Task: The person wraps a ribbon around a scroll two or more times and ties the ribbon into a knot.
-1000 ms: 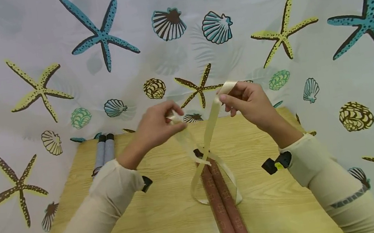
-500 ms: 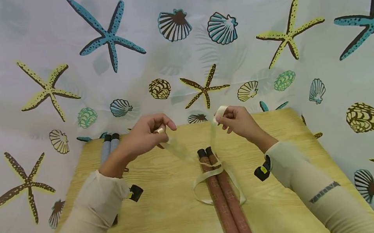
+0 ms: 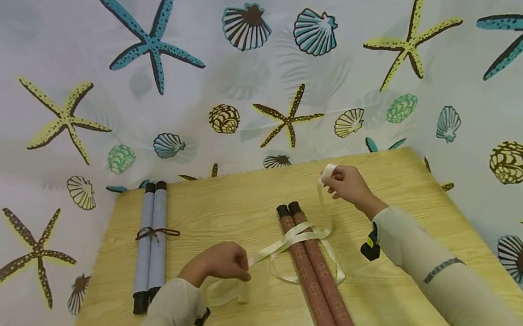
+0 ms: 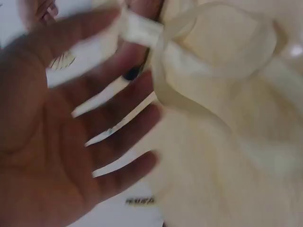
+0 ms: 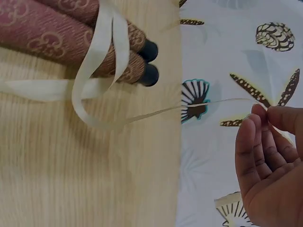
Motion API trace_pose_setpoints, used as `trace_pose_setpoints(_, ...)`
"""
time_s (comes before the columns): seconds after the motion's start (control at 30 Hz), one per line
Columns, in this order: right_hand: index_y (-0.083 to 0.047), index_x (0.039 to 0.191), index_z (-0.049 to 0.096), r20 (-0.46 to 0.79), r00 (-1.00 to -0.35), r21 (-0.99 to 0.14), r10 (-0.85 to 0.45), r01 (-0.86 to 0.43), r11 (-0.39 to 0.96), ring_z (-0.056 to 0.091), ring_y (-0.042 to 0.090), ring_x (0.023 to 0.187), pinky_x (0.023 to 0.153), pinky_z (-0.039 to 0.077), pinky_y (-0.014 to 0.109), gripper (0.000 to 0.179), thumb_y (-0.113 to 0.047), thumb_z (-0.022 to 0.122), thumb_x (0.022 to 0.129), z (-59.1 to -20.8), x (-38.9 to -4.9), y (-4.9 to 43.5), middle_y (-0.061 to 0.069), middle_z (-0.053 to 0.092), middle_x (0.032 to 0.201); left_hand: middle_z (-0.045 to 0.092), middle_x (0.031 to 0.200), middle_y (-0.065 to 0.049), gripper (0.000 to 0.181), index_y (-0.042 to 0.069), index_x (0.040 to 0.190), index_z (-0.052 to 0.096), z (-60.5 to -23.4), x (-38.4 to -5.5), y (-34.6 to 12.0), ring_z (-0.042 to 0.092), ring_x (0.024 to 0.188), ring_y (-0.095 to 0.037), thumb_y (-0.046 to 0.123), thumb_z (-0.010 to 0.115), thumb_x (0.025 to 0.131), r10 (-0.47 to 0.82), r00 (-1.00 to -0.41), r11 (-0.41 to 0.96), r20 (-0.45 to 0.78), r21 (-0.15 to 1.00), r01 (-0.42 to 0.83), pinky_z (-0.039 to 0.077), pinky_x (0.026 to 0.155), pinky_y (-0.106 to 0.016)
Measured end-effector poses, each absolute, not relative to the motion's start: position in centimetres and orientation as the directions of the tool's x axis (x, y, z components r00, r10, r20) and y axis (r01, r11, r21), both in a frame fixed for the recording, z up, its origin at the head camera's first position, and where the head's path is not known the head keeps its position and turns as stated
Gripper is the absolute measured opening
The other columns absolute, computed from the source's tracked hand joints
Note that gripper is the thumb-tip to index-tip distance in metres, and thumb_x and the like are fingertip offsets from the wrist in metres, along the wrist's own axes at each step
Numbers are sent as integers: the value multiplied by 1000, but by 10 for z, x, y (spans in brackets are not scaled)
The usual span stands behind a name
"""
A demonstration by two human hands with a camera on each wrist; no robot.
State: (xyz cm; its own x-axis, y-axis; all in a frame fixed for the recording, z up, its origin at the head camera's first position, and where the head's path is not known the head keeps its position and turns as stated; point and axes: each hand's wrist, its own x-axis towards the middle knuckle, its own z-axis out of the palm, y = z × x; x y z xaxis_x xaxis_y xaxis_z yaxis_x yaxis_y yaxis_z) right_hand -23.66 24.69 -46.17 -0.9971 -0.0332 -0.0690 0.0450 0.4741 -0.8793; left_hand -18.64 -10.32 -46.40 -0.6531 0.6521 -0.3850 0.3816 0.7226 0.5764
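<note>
Two reddish-brown patterned scrolls (image 3: 311,283) with black end caps lie side by side on the table, seen also in the right wrist view. A cream satin ribbon (image 3: 279,245) crosses over their upper part and loops out on both sides. Left of the scrolls, my left hand (image 3: 220,261) pinches one length of ribbon (image 4: 142,29) between thumb and index finger, the other fingers spread in the left wrist view. The loose end curls beside that hand. Beyond the scrolls to the right, my right hand (image 3: 350,187) pinches the other length (image 5: 165,110), raised off the table.
Two grey-blue scrolls (image 3: 153,243), tied with a dark brown cord (image 3: 163,231), lie at the left of the wooden table (image 3: 395,277). A white cloth (image 3: 340,81) printed with shells and starfish hangs behind and along the sides.
Both hands have moved apart with the ribbon, the left one down toward the table, the right one lower and outward. The ribbon crossing now lies flatter over the reddish-brown scrolls.
</note>
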Motion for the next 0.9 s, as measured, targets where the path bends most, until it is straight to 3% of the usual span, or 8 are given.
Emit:
trace_pose_setpoints(0.13,12,140,46,-169,-985,-844,-27,130,520,69,31,99,81,60,38,48,-19,53,104,-485,-229,253,32,60,128,68,109,-10,23,8,106,66,-499,-187,-56,65,97,-27,24,72,90,568,-802,777,-187,443,447,53,83,-48)
trace_pose_setpoints(0.23,12,148,34,-221,-970,-823,-97,132,552,61,42,118,88,58,44,57,-19,53,104,-499,-222,250,33,54,138,67,116,-11,38,9,121,61,-520,-190,-25,64,104,-32,30,72,90,527,-847,815,-76,329,477,53,85,-52)
trace_pose_setpoints(0.33,11,148,35,-232,-956,-819,-180,92,566,59,44,120,90,57,49,56,-18,53,103,-506,-216,244,33,54,137,71,114,-11,45,11,127,59,-534,-193,-5,66,102,-32,29,74,89,483,-875,854,-40,242,460,52,85,-51)
trace_pose_setpoints(0.5,8,141,47,-203,-946,-821,-254,23,570,63,45,110,86,56,52,46,-16,53,103,-510,-207,240,28,61,125,74,91,-8,32,15,117,58,-547,-196,6,68,84,-30,14,71,88,420,-907,892,-28,197,407,51,78,-48)
trace_pose_setpoints(0.67,6,133,56,-153,-947,-813,-283,-42,581,66,43,99,77,56,42,36,-13,54,102,-512,-199,241,25,65,116,73,79,-6,22,17,107,63,-554,-197,8,69,74,-27,8,67,86,451,-890,861,72,229,455,48,67,-43)
trace_pose_setpoints(0.8,4,127,61,-107,-936,-780,-336,-130,612,67,30,84,70,53,31,31,-13,55,101,-516,-194,238,20,68,109,70,77,-1,8,19,89,68,-551,-199,10,64,67,-19,11,67,86,468,-877,817,110,324,477,44,59,-36)
trace_pose_setpoints(0.9,0,120,67,-70,-920,-753,-386,-205,625,62,15,73,65,50,27,25,-12,57,100,-518,-189,234,15,70,101,63,71,0,12,16,79,65,-543,-200,12,52,60,-14,11,63,90,465,-883,774,67,454,442,39,54,-29)
